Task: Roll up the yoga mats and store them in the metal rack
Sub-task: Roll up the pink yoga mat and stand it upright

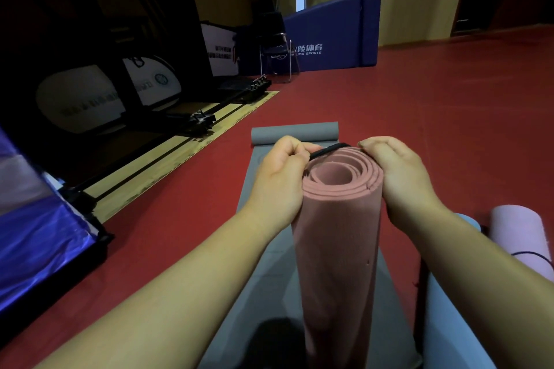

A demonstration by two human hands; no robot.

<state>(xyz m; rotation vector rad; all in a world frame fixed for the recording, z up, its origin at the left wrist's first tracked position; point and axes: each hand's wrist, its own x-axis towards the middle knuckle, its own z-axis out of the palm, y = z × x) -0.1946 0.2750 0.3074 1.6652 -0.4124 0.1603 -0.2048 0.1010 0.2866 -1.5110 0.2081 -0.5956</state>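
A rolled pink yoga mat (338,237) stands upright in front of me, its spiral end facing the camera. My left hand (281,177) and my right hand (398,180) grip its top end from either side. Both pinch a black elastic band (328,149) stretched across the far rim of the roll. Under it lies a grey yoga mat (269,189), flat on the floor, its far end curled into a small roll (295,135). No metal rack is in view.
A rolled lilac mat (521,243) with a dark band lies at the right, beside a light blue mat (449,323). Banners and black stands line the left wall on a wooden strip (168,156). A blue padded barrier (329,39) and a chair (275,51) stand beyond on the red floor (449,117).
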